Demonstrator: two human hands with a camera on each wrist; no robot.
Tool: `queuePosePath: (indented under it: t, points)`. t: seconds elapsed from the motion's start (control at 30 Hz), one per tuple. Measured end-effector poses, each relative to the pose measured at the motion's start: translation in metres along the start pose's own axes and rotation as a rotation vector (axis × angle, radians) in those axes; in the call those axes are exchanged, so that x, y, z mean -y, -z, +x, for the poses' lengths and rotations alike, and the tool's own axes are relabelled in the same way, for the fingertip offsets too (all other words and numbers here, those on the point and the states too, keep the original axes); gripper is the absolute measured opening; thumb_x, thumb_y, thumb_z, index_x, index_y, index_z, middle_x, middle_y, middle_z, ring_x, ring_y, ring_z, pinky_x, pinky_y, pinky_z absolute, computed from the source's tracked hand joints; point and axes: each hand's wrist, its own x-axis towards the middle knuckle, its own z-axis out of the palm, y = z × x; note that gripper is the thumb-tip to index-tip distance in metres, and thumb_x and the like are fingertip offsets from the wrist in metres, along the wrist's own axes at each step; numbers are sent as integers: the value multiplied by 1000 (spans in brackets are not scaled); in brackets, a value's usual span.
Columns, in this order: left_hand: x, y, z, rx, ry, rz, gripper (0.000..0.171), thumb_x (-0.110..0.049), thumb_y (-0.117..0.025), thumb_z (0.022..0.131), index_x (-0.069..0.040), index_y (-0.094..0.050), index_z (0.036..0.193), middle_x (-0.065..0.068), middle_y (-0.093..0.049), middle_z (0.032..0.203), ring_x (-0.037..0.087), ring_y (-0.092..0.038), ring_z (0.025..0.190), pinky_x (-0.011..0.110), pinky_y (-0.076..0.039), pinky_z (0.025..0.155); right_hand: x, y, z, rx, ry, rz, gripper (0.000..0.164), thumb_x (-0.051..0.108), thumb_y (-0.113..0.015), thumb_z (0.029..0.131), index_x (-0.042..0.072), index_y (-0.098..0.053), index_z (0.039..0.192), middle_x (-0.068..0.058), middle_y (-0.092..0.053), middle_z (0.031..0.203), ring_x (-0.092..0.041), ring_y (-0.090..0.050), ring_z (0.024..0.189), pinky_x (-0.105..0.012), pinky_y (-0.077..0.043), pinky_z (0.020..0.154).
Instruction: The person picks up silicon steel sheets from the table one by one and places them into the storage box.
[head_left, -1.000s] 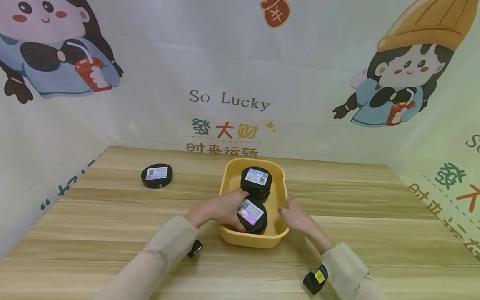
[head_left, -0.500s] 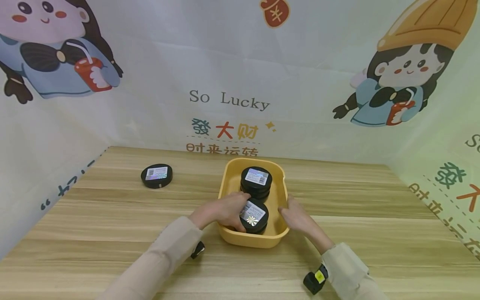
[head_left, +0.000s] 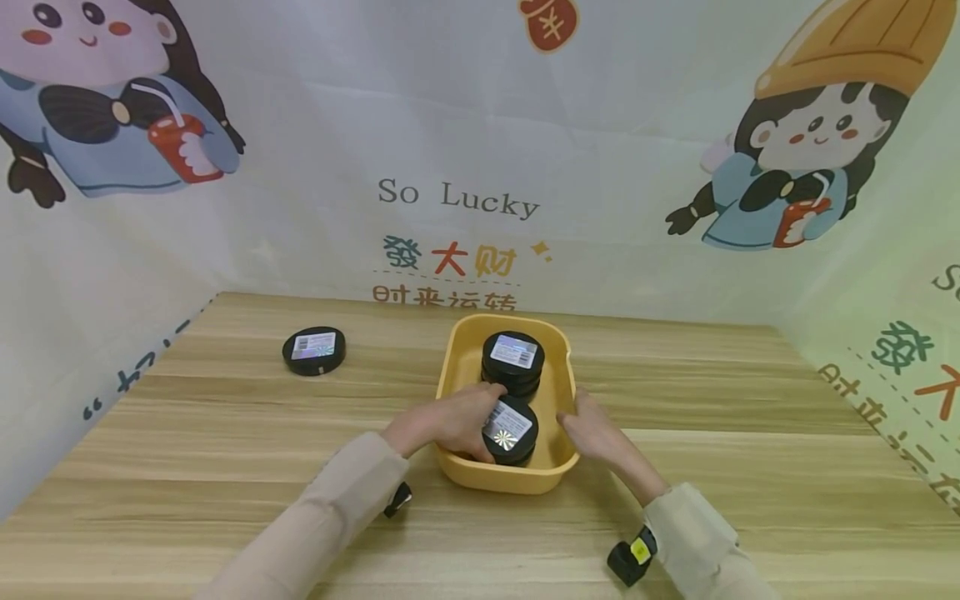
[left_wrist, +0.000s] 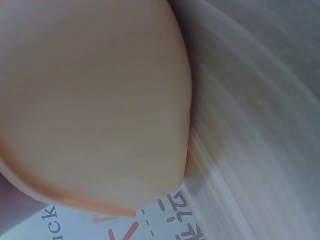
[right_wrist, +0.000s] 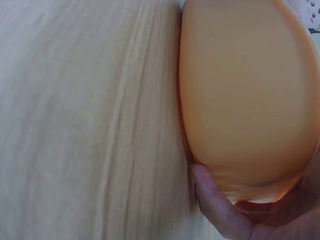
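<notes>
A yellow plastic bin (head_left: 498, 479) stands on the wooden table with two stacks of flat black round discs inside. Reaching over its left rim, my left hand (head_left: 459, 421) grips the top black disc (head_left: 510, 432) of the near stack, thumb at the front and fingers at the back. That disc bears a shiny silver label. Just behind it is the far stack (head_left: 513, 360), likewise labelled on top. My right hand (head_left: 591, 429) holds the bin's right side, thumb over the rim. In the right wrist view, its fingers (right_wrist: 215, 202) press under the bin's outer wall (right_wrist: 250, 100). The left wrist view shows mostly the bin's outer wall (left_wrist: 95, 100).
A single black disc (head_left: 313, 351) with a silver label lies on the table (head_left: 225, 467) to the left of the bin. A printed cloth backdrop (head_left: 315, 167) closes off the back and both sides.
My left hand has shifted slightly right, bringing the top disc over the one beneath it, so the near stack lines up better. My right hand stays put on the bin.
</notes>
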Motion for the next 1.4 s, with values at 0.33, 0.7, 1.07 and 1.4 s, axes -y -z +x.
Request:
queuePosePath:
  t: [0.33,0.7,1.07,1.4]
  points:
    - [-1,2,-2,9,-31,15,81,-18,-81,60,10,-38,122,22,-49,115,31,-46,109,38,-36,94,-2,-1,2,7,-17,-17,36,6,-45,81,-16,-40,109,-24,-54,90,-32,-54,82,-42,-46,74]
    - [-2,3,-4,38,-8,37,86,-19,-80,63,8,-33,130,22,-42,123,30,-42,115,37,-33,98,1,1,1,15,-13,-6,35,5,-44,82,-17,-40,109,-23,-54,90,-31,-53,82,-42,-46,74]
    - [8,15,-17,-79,-77,-125,77,-28,-76,68,5,-39,127,21,-46,122,30,-45,110,40,-36,94,-1,0,2,15,0,22,35,3,-44,81,-18,-40,108,-23,-54,89,-30,-54,80,-40,-47,72]
    - [32,27,-36,-371,-73,-271,47,-14,-66,78,7,-48,116,20,-51,113,33,-49,102,41,-44,83,-2,0,2,23,-10,13,36,4,-43,82,-17,-39,110,-23,-53,89,-29,-54,79,-39,-47,70]
